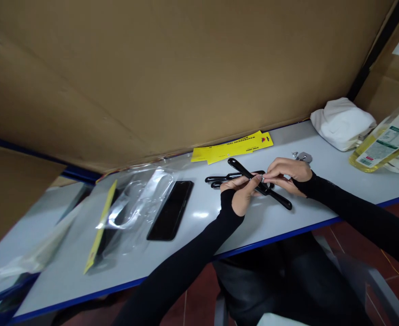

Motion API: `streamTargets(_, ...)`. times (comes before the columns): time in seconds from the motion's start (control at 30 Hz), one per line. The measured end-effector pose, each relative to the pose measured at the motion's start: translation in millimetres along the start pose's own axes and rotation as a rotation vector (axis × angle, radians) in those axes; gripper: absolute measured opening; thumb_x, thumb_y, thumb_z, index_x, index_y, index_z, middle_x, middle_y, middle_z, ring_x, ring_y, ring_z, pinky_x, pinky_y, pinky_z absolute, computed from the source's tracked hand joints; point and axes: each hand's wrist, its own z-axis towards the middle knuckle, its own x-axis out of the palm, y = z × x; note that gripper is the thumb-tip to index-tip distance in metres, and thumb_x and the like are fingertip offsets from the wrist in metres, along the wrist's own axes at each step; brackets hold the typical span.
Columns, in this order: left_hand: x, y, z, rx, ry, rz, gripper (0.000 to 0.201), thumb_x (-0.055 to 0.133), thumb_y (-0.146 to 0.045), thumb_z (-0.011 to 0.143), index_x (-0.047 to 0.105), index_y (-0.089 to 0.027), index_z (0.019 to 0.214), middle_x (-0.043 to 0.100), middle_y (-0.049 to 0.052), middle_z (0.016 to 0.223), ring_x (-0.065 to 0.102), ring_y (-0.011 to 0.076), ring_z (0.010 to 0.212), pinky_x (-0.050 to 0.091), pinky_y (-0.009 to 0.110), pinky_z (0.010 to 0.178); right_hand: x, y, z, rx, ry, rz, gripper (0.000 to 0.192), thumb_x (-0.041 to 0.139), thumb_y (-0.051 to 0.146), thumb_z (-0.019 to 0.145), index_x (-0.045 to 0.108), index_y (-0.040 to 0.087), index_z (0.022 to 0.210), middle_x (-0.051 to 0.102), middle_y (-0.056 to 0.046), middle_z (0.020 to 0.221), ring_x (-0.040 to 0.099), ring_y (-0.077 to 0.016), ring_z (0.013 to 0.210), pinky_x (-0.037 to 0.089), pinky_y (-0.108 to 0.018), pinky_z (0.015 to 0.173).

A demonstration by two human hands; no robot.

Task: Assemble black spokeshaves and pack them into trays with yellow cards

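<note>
Long black tool (259, 183) lying slantwise on the pale worktop (192, 226), under both hands. Left hand (240, 192) curled beside its middle, fingertips pinched with those of the right hand (286, 174) on a tiny silver piece (263, 179) just above the tool. More black parts (219, 180) touching the tool on its left. Clear blister pack (141, 201) well apart to the left, contents unclear; black phone (171, 209) just beside it. Bottle of yellow liquid (384, 142) far right.
</note>
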Motion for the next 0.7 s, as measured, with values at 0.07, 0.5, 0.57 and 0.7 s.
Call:
streamTargets(0.07, 0.2, -1, 0, 0.001, -0.006, -0.009, 0.032, 0.097, -0.039, 0.063, 0.084, -0.014, 0.079, 0.081, 0.007, 0.078, 0.075, 0.0203, 0.063, 0.067, 0.033, 0.06, 0, 2, -2, -0.059, -0.004, -0.059, 0.018, 0.067, 0.035, 0.104, 0.08, 0.024, 0.102, 0.076, -0.006, 0.098, 0.066, -0.0137, 0.073, 0.055, -0.029, 0.07)
streamTargets(0.5, 1.1, 5, 0, 0.045, -0.035, -0.006, 0.033, 0.096, -0.038, 0.064, 0.086, -0.013, 0.082, 0.078, 0.005, 0.071, 0.071, 0.017, 0.06, 0.064, 0.029, 0.058, 9, 7, -8, -0.385, -0.046, -0.48, 0.021, 0.059, 0.016, 0.104, 0.072, 0.022, 0.089, 0.074, -0.005, 0.085, 0.068, -0.0138, 0.073, 0.057, -0.024, 0.069)
streamTargets(0.57, 1.9, 5, -1, 0.059, -0.032, -0.001, 0.033, 0.096, -0.039, 0.063, 0.085, -0.013, 0.081, 0.078, 0.005, 0.072, 0.07, 0.0164, 0.059, 0.063, 0.028, 0.057, 11, 11, -6, -0.422, -0.096, -0.528, 0.021, 0.06, 0.012, 0.102, 0.071, 0.021, 0.086, 0.073, -0.004, 0.083, 0.068, -0.0131, 0.072, 0.058, -0.023, 0.069)
streamTargets(0.7, 2.8, 5, 0, 0.046, -0.048, -0.02, 0.033, 0.097, -0.038, 0.062, 0.085, -0.013, 0.079, 0.079, 0.006, 0.074, 0.07, 0.0161, 0.057, 0.062, 0.027, 0.055, 19, 19, -6, -0.42, -0.176, -0.582, 0.024, 0.061, 0.007, 0.1, 0.068, 0.019, 0.081, 0.072, -0.004, 0.079, 0.066, -0.0123, 0.069, 0.056, -0.023, 0.067)
